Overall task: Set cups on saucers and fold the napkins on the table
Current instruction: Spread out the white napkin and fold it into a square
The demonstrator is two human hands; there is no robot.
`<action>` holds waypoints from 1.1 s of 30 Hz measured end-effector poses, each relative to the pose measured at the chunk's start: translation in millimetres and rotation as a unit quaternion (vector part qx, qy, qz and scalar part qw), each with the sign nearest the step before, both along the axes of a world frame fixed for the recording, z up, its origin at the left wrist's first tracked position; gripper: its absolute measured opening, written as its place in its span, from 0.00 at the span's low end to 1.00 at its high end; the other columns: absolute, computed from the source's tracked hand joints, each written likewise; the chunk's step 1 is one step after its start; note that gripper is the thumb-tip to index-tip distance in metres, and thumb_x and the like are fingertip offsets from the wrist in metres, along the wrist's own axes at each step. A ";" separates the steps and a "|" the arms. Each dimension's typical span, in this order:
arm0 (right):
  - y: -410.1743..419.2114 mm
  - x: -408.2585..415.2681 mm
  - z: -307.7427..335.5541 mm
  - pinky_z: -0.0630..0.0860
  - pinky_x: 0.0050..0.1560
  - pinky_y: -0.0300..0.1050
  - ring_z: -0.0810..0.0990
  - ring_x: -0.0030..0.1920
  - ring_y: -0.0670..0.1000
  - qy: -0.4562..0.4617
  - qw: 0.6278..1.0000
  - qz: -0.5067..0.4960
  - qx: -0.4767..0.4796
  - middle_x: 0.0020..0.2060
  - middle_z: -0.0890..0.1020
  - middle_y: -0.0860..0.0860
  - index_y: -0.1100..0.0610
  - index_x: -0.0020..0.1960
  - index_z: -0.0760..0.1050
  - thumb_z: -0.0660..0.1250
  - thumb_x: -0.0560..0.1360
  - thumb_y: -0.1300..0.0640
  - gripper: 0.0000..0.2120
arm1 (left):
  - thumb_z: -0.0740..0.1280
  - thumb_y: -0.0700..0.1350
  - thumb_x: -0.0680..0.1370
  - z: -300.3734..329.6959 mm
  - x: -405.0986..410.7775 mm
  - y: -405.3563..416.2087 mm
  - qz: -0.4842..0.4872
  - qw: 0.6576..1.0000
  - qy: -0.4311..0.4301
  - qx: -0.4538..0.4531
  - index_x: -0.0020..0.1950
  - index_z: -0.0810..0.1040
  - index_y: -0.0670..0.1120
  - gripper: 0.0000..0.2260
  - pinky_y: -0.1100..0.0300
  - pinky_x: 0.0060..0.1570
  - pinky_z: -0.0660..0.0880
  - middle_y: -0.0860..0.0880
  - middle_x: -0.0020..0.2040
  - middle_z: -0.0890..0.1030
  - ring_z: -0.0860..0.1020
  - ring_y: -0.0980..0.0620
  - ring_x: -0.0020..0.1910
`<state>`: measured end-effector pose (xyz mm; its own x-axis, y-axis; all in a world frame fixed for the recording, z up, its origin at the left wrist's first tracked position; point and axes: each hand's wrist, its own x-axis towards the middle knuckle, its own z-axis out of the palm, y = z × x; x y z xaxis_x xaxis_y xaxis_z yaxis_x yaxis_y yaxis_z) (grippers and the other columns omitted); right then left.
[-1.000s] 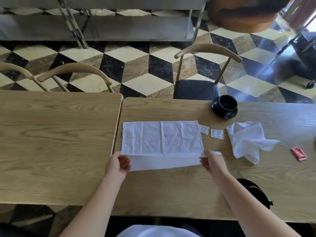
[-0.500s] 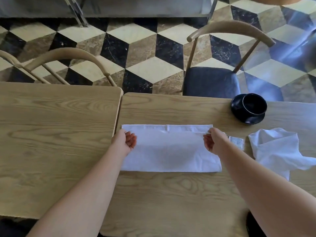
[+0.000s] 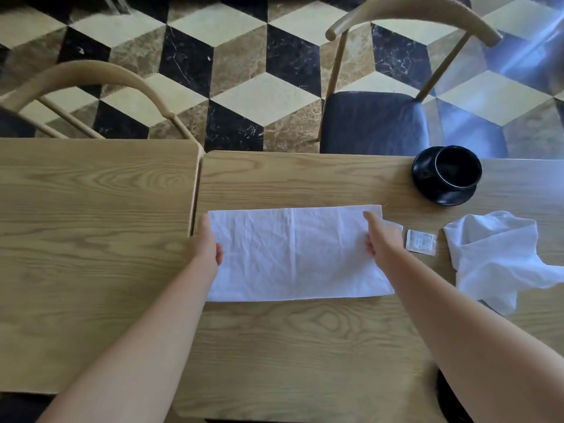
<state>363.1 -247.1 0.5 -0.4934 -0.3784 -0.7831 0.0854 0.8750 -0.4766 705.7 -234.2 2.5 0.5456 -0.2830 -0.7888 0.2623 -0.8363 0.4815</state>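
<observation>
Lying between left hand (image 3: 208, 245), right hand (image 3: 378, 239) — napkin (image 3: 293, 254)

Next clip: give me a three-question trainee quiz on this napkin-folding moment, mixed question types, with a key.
1. True or false: the black cup stands on the black saucer.
2. Multiple choice: where does the crumpled white cloth napkin lie relative to the flat rectangular white napkin? A) on its left B) on its right C) on top of it
3. Fill in: the left hand and right hand rest at the two short ends of the flat napkin, on the light wooden ____.

Key: 1 true; 2 B; 3 table. Small white sachets lie between the two napkins.
</observation>
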 end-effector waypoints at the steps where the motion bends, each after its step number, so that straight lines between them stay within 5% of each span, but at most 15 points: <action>1: 9.0 -2.9 -3.9 0.71 0.38 0.46 0.74 0.34 0.55 0.063 0.997 0.047 -0.009 0.36 0.76 0.55 0.57 0.37 0.70 0.68 0.71 0.43 0.17 | 0.65 0.68 0.71 0.3 -1.5 16.4 -0.032 0.997 -0.065 -0.004 0.42 0.77 0.44 0.26 0.56 0.31 0.75 0.45 0.34 0.79 0.78 0.45 0.30; 3: 26.8 -6.6 -9.3 0.75 0.47 0.50 0.79 0.48 0.59 0.162 0.979 0.120 0.000 0.47 0.79 0.57 0.58 0.46 0.76 0.68 0.71 0.44 0.17 | 0.67 0.59 0.73 -0.6 -7.8 54.7 -0.046 0.990 -0.132 -0.012 0.49 0.81 0.43 0.20 0.47 0.42 0.80 0.42 0.44 0.84 0.83 0.40 0.42; 6: 45.7 -9.2 -11.9 0.75 0.61 0.57 0.75 0.63 0.63 0.238 0.958 0.158 0.023 0.61 0.78 0.58 0.59 0.61 0.76 0.70 0.71 0.47 0.23 | 0.68 0.51 0.75 -4.5 -30.7 110.8 -0.015 0.997 -0.052 0.063 0.39 0.77 0.43 0.13 0.57 0.25 0.74 0.44 0.32 0.76 0.74 0.46 0.26; 10: 59.5 -11.2 -13.7 0.76 0.52 0.53 0.78 0.52 0.59 0.173 0.972 0.159 0.024 0.55 0.80 0.55 0.58 0.63 0.70 0.70 0.73 0.48 0.23 | 0.70 0.51 0.78 -12.8 -89.5 155.2 0.067 0.965 0.228 0.111 0.41 0.75 0.41 0.15 0.60 0.24 0.72 0.42 0.35 0.77 0.76 0.46 0.28; 13: 66.5 -17.1 -16.9 0.74 0.46 0.49 0.78 0.47 0.57 0.129 0.971 0.195 0.050 0.48 0.80 0.54 0.60 0.61 0.75 0.71 0.75 0.48 0.21 | 0.71 0.49 0.78 -17.8 -116.6 159.6 0.140 0.941 0.299 0.072 0.48 0.74 0.38 0.15 0.57 0.28 0.77 0.39 0.42 0.79 0.79 0.44 0.36; 19: 115.7 -18.1 -13.3 0.80 0.52 0.53 0.83 0.51 0.61 0.021 0.986 0.161 0.045 0.50 0.85 0.58 0.62 0.56 0.82 0.74 0.73 0.55 0.15 | 0.72 0.43 0.78 -17.6 -119.8 144.1 0.124 0.952 0.281 0.010 0.50 0.78 0.39 0.08 0.53 0.39 0.79 0.40 0.48 0.82 0.82 0.44 0.45; 23: 182.0 -3.9 1.6 0.67 0.31 0.43 0.77 0.34 0.55 -0.110 0.987 0.100 0.054 0.40 0.82 0.56 0.65 0.52 0.82 0.75 0.71 0.58 0.14 | 0.71 0.35 0.75 -18.3 -101.1 109.4 0.047 0.985 0.158 -0.041 0.50 0.76 0.44 0.08 0.51 0.42 0.80 0.44 0.44 0.81 0.80 0.45 0.39; 26: 233.4 31.1 2.6 0.61 0.29 0.43 0.70 0.28 0.50 -0.194 0.975 0.064 0.093 0.33 0.79 0.54 0.61 0.49 0.80 0.76 0.71 0.58 0.10 | 0.71 0.36 0.76 -19.9 -76.3 76.7 -0.052 0.989 0.116 -0.069 0.56 0.75 0.47 0.12 0.52 0.45 0.77 0.44 0.49 0.81 0.79 0.47 0.40; 29: 268.1 91.0 -4.2 0.63 0.28 0.41 0.71 0.24 0.48 -0.273 0.954 0.001 0.125 0.23 0.74 0.50 0.58 0.43 0.76 0.75 0.73 0.60 0.08 | 0.72 0.37 0.75 -25.2 -53.7 62.8 -0.147 0.979 0.112 -0.086 0.59 0.78 0.41 0.13 0.50 0.49 0.79 0.39 0.56 0.83 0.82 0.44 0.46; 33: 282.3 150.1 -1.7 0.73 0.31 0.40 0.73 0.24 0.48 -0.340 0.926 0.032 0.160 0.29 0.76 0.52 0.59 0.47 0.77 0.71 0.75 0.57 0.06 | 0.74 0.40 0.75 -25.7 -23.0 97.3 -0.150 0.982 0.106 -0.049 0.65 0.76 0.34 0.21 0.41 0.60 0.77 0.35 0.58 0.82 0.82 0.38 0.54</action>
<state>513.2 35.1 -1.2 0.1705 -0.0840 -0.9818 0.2126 0.9760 -0.0466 682.7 -136.9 -23.2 0.2528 -0.4861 -0.8365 0.1133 -0.8438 0.5246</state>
